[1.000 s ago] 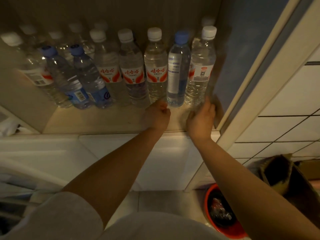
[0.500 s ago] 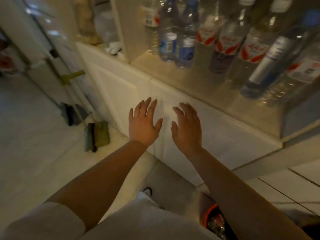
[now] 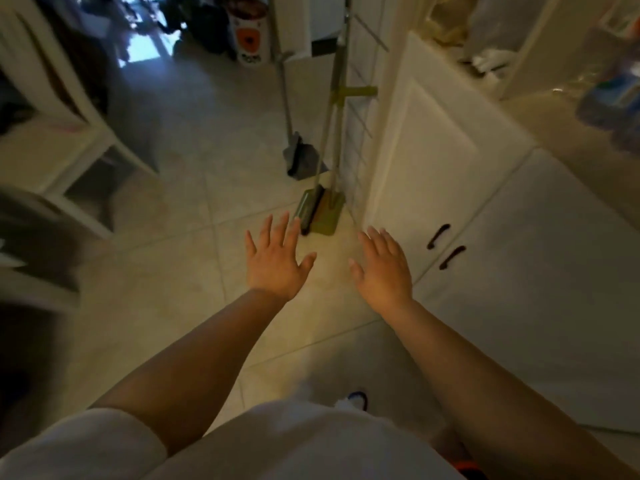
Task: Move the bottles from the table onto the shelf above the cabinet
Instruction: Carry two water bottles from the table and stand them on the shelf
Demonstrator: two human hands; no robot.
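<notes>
Head view: left hand [image 3: 275, 261] and right hand [image 3: 382, 266] spread-fingered, empty; no writing legible.

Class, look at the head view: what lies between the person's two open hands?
Between the left hand and right hand, the head view shows only bare floor tile.

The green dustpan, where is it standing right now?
In the head view the green dustpan stands on the tiled floor near the middle, against the white cabinet's left end, just beyond the left hand.
</notes>
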